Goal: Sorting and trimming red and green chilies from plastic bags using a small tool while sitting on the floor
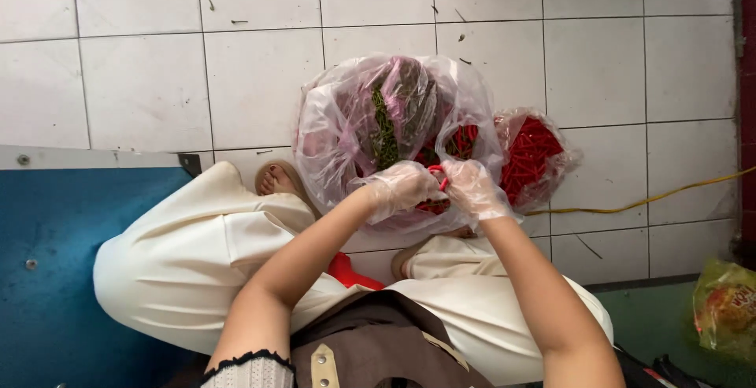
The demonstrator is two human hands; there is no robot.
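I sit low, and both my hands, in thin clear plastic gloves, meet in front of my knees. My left hand (400,187) and my right hand (472,189) pinch together one red chili (438,172). The chili lies just between my fingertips, and each hand closes on one end of it. Only a small red curve of it shows in the gap between the gloves.

Directly under and behind my hands is a large clear plastic bag (346,128) on the white tiled floor (142,89). Inside it I see a strip of green stems (384,130) on the far left part and more red chilies (461,142) on the right part. My hands hold the chili above the near edge of this bag.

Just to the right of it, touching it, stands a smaller clear bag (565,169) full of red chilies. A yellow cable (654,197) runs over the floor beyond my right hand. One foot in a sandal (276,179) shows left of the large bag.
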